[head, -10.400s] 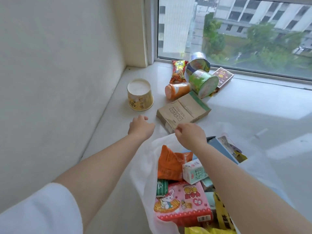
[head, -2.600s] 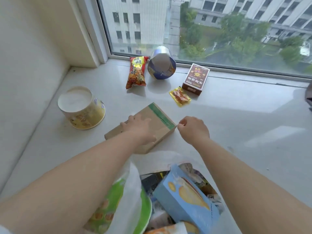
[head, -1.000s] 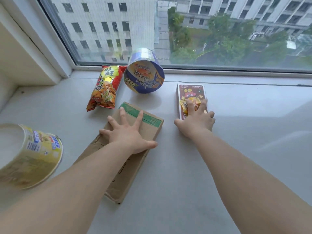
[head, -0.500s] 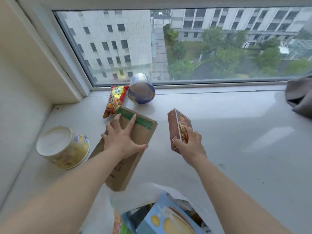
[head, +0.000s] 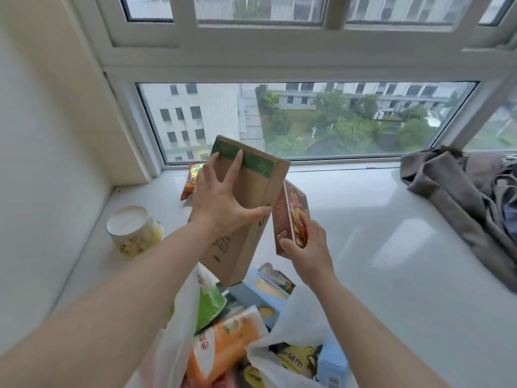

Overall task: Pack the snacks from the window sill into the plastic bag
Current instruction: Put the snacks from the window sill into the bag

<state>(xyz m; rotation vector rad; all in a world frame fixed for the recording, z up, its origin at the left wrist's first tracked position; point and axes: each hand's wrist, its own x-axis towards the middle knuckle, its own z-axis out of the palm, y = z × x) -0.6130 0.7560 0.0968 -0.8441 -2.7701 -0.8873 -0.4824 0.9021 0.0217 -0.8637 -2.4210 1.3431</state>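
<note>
left hand point(head: 221, 204) spread, gripping kraft cardboard box point(head: 246, 208) held tilted, long axis 12-to-6, low end over plastic bag point(head: 291, 317) mouth at 6, right hand point(head: 307, 247) pinching red snack box point(head: 291, 219) at 3, also above bag.

A single head-worn wide-angle camera looks forward and down across the window sill point(head: 363, 219) toward the window point(head: 293, 119). Both forearms and the plastic bag point(head: 285, 326) sit close below the lens.
</note>
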